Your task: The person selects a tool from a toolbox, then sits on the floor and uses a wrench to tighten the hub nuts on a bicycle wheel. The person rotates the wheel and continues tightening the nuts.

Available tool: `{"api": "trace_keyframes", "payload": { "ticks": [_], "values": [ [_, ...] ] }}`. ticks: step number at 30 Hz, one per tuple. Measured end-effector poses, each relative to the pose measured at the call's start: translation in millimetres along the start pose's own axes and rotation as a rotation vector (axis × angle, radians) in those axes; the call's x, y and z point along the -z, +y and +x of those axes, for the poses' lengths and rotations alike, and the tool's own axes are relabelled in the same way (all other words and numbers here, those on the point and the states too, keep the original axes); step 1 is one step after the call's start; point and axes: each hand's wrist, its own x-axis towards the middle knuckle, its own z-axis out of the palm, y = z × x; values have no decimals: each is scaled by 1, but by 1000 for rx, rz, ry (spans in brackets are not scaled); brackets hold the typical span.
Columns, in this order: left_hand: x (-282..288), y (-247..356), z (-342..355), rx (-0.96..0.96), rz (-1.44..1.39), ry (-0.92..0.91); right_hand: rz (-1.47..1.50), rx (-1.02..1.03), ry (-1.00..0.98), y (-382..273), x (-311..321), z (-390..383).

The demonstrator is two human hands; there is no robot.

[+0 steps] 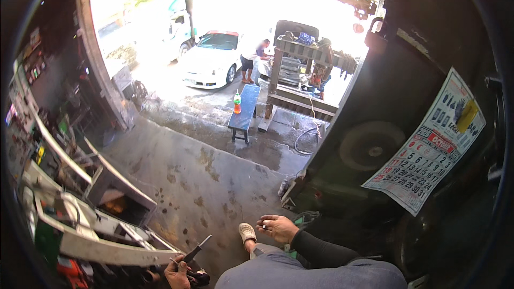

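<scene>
My left hand, low in the view, is closed around a dark tapered tool with a bright metal tip pointing up and right. A dark lump beside that hand is hard to make out. Over my lap my right hand is held with its fingers curled, a small pale thing showing at the fingertips; its kind is too small to tell. My right arm wears a black sleeve. Below the hands are my grey-clad legs and one pale clog on the concrete floor.
A pale curved metal frame and cluttered shelves stand at the left. A dark metal door with a calendar rises at the right. Outside are a blue bench with a bottle, a white car, a person and a truck body.
</scene>
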Motion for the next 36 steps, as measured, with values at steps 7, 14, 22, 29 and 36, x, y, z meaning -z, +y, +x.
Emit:
{"api": "trace_keyframes", "payload": {
  "ticks": [7, 14, 22, 29, 36],
  "values": [
    [-93, 38, 161, -44, 74, -159, -65, 15, -264, -101, -122, 123],
    [-135, 73, 326, -70, 153, -245, -93, 101, -260, -150, -217, 239],
    [-137, 96, 558, -95, 307, -380, 88, 281, -164, -220, -305, 385],
    [-136, 215, 714, -330, 447, -394, 49, 456, -117, -263, -437, 499],
    [-75, 230, 844, -349, 475, -270, -71, 275, -128, -275, -541, 641]
  ]
}}
